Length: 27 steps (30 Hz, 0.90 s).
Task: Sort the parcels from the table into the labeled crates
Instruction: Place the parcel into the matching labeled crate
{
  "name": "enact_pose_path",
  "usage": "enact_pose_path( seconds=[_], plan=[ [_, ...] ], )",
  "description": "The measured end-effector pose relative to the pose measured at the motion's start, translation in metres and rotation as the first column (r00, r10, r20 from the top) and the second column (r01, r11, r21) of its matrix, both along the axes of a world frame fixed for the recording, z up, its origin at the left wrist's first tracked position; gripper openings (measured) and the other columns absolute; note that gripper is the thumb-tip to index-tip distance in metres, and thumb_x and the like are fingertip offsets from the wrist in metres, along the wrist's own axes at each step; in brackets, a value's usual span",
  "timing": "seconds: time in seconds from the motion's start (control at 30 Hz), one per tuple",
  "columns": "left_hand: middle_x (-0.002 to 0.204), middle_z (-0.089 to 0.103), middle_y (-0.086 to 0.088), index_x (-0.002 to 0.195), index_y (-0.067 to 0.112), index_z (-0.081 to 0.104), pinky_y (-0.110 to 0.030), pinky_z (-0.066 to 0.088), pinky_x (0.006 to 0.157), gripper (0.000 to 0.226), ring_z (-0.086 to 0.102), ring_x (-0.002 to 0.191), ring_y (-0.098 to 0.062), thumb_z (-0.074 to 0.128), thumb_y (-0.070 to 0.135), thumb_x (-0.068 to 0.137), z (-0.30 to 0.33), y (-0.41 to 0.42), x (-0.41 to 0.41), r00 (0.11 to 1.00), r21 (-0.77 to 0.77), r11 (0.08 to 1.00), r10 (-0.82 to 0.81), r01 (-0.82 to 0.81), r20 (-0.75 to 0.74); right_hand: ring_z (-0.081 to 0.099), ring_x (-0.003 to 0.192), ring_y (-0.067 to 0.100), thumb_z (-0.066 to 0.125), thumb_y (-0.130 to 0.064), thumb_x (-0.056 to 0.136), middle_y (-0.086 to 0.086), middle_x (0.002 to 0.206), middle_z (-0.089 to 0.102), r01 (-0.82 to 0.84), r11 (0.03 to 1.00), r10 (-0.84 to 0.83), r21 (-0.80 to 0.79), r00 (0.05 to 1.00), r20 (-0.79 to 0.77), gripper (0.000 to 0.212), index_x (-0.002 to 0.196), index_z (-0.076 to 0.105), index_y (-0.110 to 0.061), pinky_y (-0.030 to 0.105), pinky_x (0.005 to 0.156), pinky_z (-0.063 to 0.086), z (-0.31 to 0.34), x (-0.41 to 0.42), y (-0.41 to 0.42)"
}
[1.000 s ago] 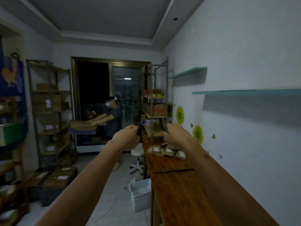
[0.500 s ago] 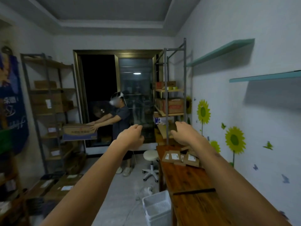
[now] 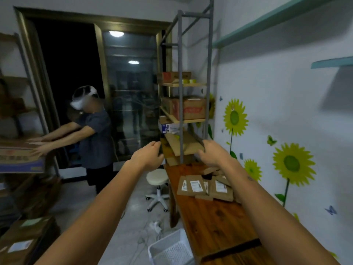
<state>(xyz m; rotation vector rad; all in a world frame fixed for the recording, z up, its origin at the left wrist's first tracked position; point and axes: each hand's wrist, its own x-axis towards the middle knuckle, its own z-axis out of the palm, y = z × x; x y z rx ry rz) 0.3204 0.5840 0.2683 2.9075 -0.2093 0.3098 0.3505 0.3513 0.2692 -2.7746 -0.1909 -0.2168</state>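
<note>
While both arms reach forward over the room, neither hand holds anything: the left hand (image 3: 148, 157) hangs with fingers loosely curled, and the right hand (image 3: 214, 154) likewise shows relaxed, half-bent fingers, apart from any parcel.

Step in hand, as I judge it: the approach, before the first pick. The parcels (image 3: 205, 187), flat brown envelopes with white labels, lie in an overlapping heap on the wooden table (image 3: 215, 222), just below the right hand, at about 5 o'clock from it.

Next move calls for lowering one hand onto the top parcel, reading its label, then finding the matching crate.

Containers: one white mesh crate (image 3: 170, 249) sits on the floor at 7 o'clock from the heap, beside the table's near end; its visible part looks empty, and no label can be read on it. Other crates are not in view.

Another person (image 3: 93, 134) at 9 o'clock handles a cardboard box (image 3: 19, 155).
</note>
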Motion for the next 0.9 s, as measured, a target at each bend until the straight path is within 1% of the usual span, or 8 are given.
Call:
enact_pose_path(
  seconds=[0.13, 0.3, 0.47, 0.57, 0.67, 0.8, 0.83, 0.9],
  plan=[
    [0.163, 0.026, -0.008, 0.157, 0.016, 0.023, -0.041, 0.036, 0.112, 0.060, 0.037, 0.143, -0.027, 0.042, 0.035, 0.104, -0.040, 0.018, 0.125, 0.996, -0.030, 0.999, -0.046, 0.044, -0.070, 0.057, 0.112, 0.036, 0.046, -0.037, 0.101, 0.019, 0.129, 0.056, 0.076, 0.996, -0.075, 0.038, 0.997, -0.022, 0.042, 0.130, 0.052, -0.007, 0.040, 0.090, 0.051, -0.033, 0.096, 0.014],
    [0.149, 0.046, -0.008, 0.148, 0.025, 0.038, -0.046, 0.045, 0.106, 0.052, 0.050, 0.130, -0.027, 0.046, 0.040, 0.099, -0.090, 0.013, 0.247, 0.970, -0.111, 0.984, -0.158, 0.139, -0.183, 0.053, 0.124, 0.037, 0.047, -0.032, 0.103, 0.021, 0.141, 0.051, 0.209, 0.976, -0.202, 0.064, 0.974, -0.103, 0.050, 0.145, 0.042, -0.006, 0.042, 0.098, 0.049, -0.076, 0.176, 0.005],
    [0.150, 0.046, -0.008, 0.149, 0.022, 0.037, -0.045, 0.045, 0.105, 0.054, 0.050, 0.130, -0.028, 0.044, 0.042, 0.099, -0.155, -0.014, 0.354, 0.912, -0.128, 0.965, -0.259, 0.229, -0.319, 0.062, 0.101, 0.034, 0.048, -0.026, 0.103, 0.020, 0.124, 0.064, 0.345, 0.928, -0.307, 0.143, 0.923, -0.231, 0.036, 0.132, 0.052, -0.005, 0.037, 0.079, 0.053, -0.139, 0.262, -0.018],
    [0.154, 0.042, -0.009, 0.152, 0.018, 0.033, -0.044, 0.043, 0.107, 0.057, 0.047, 0.134, -0.030, 0.043, 0.042, 0.102, -0.200, -0.037, 0.405, 0.870, -0.123, 0.957, -0.291, 0.264, -0.397, 0.061, 0.112, 0.033, 0.048, -0.029, 0.103, 0.016, 0.129, 0.061, 0.377, 0.913, -0.332, 0.157, 0.909, -0.251, 0.040, 0.136, 0.049, -0.008, 0.040, 0.092, 0.051, -0.193, 0.308, -0.035],
    [0.142, 0.051, 0.001, 0.147, 0.018, 0.038, -0.035, 0.046, 0.097, 0.051, 0.055, 0.121, -0.024, 0.044, 0.041, 0.102, -0.258, -0.064, 0.445, 0.812, -0.184, 0.951, -0.308, 0.248, -0.496, 0.053, 0.127, 0.027, 0.050, -0.032, 0.104, 0.013, 0.142, 0.054, 0.392, 0.913, -0.336, 0.108, 0.876, -0.345, 0.047, 0.145, 0.043, -0.010, 0.036, 0.105, 0.040, -0.258, 0.351, -0.048],
    [0.161, 0.031, -0.011, 0.160, 0.019, 0.004, -0.039, 0.045, 0.105, 0.077, 0.047, 0.135, -0.034, 0.045, 0.044, 0.101, -0.321, -0.091, 0.482, 0.703, -0.160, 0.970, -0.241, 0.181, -0.669, 0.037, 0.144, 0.032, 0.045, -0.031, 0.106, 0.016, 0.160, 0.033, 0.479, 0.843, -0.335, 0.244, 0.823, -0.458, 0.062, 0.159, 0.019, -0.012, 0.045, 0.117, 0.033, -0.331, 0.389, -0.050],
    [0.163, 0.027, -0.012, 0.160, 0.015, 0.000, -0.038, 0.044, 0.103, 0.077, 0.045, 0.137, -0.034, 0.045, 0.040, 0.103, -0.332, -0.097, 0.491, 0.680, -0.150, 0.975, -0.222, 0.164, -0.699, 0.032, 0.147, 0.033, 0.044, -0.028, 0.107, 0.017, 0.162, 0.027, 0.481, 0.842, -0.328, 0.245, 0.816, -0.475, 0.062, 0.159, 0.017, -0.010, 0.044, 0.119, 0.030, -0.347, 0.396, -0.048],
    [0.161, 0.030, -0.013, 0.160, 0.011, 0.003, -0.039, 0.042, 0.103, 0.072, 0.045, 0.137, -0.034, 0.042, 0.038, 0.106, -0.345, -0.111, 0.507, 0.649, -0.153, 0.980, -0.199, 0.127, -0.734, 0.036, 0.144, 0.035, 0.044, -0.025, 0.106, 0.021, 0.160, 0.031, 0.492, 0.840, -0.330, 0.229, 0.799, -0.503, 0.060, 0.158, 0.021, -0.007, 0.038, 0.114, 0.033, -0.374, 0.413, -0.048]
  ],
)
